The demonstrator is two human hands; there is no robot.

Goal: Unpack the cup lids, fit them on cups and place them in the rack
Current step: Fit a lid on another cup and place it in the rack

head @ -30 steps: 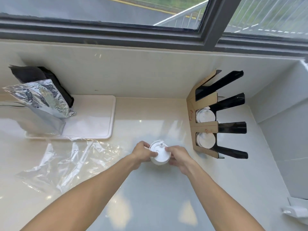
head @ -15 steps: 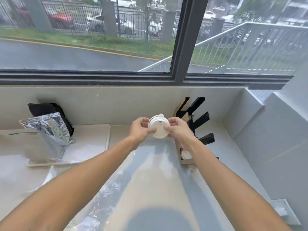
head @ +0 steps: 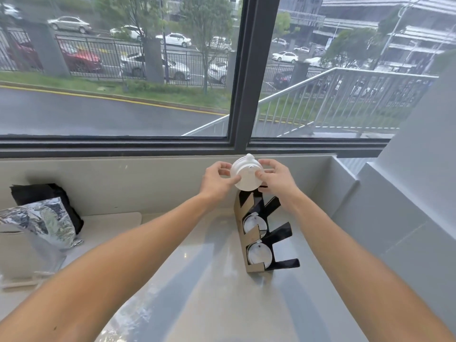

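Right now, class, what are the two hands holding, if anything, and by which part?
Both hold one white lidded cup raised above the rack: the left hand grips its left side, the right hand its right side, near the lid.

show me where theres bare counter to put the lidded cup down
Bare counter lies between the forearms, left of the rack, and between rack and right wall. Crowded: foil bag at far left, plastic wrap at the near edge.
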